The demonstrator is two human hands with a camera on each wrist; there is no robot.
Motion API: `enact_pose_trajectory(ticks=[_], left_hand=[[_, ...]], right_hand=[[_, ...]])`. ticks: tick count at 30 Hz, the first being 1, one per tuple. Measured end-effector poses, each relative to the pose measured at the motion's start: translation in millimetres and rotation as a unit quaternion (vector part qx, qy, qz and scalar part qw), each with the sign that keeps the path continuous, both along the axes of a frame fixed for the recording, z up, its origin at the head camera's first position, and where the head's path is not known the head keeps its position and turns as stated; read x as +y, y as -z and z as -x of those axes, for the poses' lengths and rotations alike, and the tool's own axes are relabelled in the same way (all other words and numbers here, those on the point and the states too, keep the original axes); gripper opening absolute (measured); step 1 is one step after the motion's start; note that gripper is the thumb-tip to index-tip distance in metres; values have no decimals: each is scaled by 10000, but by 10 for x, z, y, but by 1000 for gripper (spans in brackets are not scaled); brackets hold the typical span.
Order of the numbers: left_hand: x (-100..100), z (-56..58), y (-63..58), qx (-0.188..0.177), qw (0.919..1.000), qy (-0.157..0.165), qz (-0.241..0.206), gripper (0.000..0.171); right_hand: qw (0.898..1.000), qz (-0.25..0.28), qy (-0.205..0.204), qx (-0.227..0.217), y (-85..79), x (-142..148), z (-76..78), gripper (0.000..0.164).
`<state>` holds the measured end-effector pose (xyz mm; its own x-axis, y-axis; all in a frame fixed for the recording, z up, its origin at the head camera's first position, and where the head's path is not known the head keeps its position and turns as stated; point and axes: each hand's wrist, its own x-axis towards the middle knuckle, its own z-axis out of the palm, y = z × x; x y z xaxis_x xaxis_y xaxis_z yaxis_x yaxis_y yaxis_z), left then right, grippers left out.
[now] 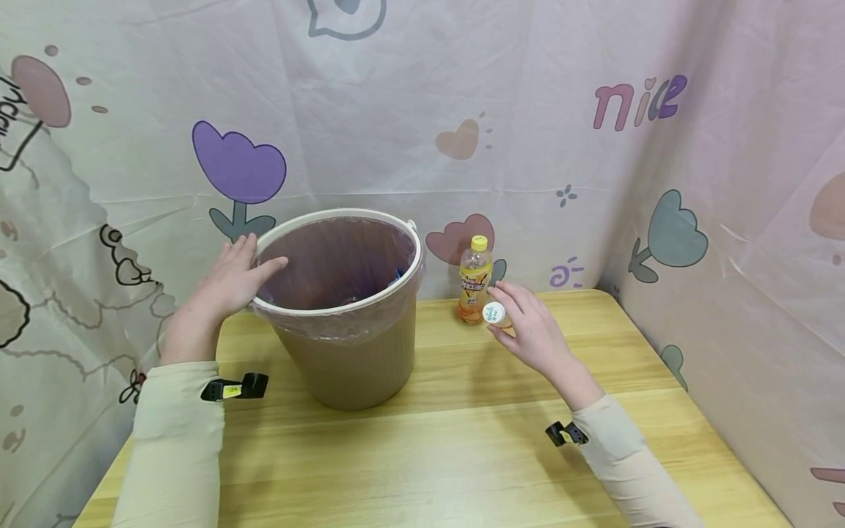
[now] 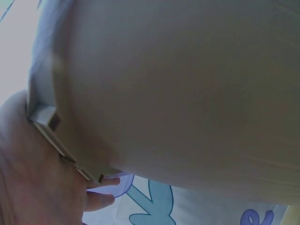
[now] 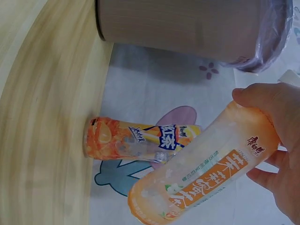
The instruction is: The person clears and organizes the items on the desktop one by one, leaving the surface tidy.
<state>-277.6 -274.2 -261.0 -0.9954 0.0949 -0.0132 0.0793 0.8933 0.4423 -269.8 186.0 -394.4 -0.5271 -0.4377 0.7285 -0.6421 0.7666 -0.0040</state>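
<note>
A brown bin [image 1: 350, 367] with a white rim and a clear plastic liner stands on the table. My left hand [image 1: 227, 282] rests at its left rim, fingers straight along the outside and the thumb over the edge. In the left wrist view the bin's wall [image 2: 187, 93] hides most of that hand [image 2: 42, 173]. My right hand [image 1: 528, 330] grips a tea bottle [image 3: 201, 173] with a white cap [image 1: 493, 313] and an orange and clear label, tilted and off the table. Just behind it stands a second tea bottle [image 1: 473, 282], yellow-capped and upright.
The wooden table [image 1: 422, 469] runs back to a printed curtain [image 1: 370, 132], with another curtain side [image 1: 759, 257] along the right. Something blue [image 1: 397, 276] shows inside the bin; its kind cannot be made out.
</note>
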Motion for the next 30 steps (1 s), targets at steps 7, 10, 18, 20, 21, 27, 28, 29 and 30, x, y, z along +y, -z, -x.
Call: enact_pose_trajectory(ticks=[7,10,18,20,21,27,28,29,30], left_hand=[[7,-15,-8,-2,10000,2,-22,97],[9,-18,-9,1,10000,7,-27,96],[2,-10,-11,-17,10000,28,-64,96],[3,-10,-12,-12,10000,32,-77,97],[4,-10,-11,-9,10000,33,-84,97],[2,-12,-11,0,10000,36,-63,95],[3,-13,-11,5,10000,40,-61,95],[3,-14,-12,10,10000,44,-66,94],[3,-14,-13,14,10000,42,-65,94]], right_hand=[[9999,-67,-89,87,-54,-18,-31,71],[9998,-94,-103,127,-82,-25,-43,71],[9993,-144,-148,306,-167,-59,-87,73],[9991,-154,-161,351,-185,-68,-95,73],[9991,-158,-157,359,-193,-73,-99,72],[9988,-142,-171,440,-244,-107,-130,73],[9987,-140,-179,458,-254,-113,-135,73],[9986,-139,-185,467,-262,-118,-137,74],[9985,-135,-201,482,-274,-125,-140,74]])
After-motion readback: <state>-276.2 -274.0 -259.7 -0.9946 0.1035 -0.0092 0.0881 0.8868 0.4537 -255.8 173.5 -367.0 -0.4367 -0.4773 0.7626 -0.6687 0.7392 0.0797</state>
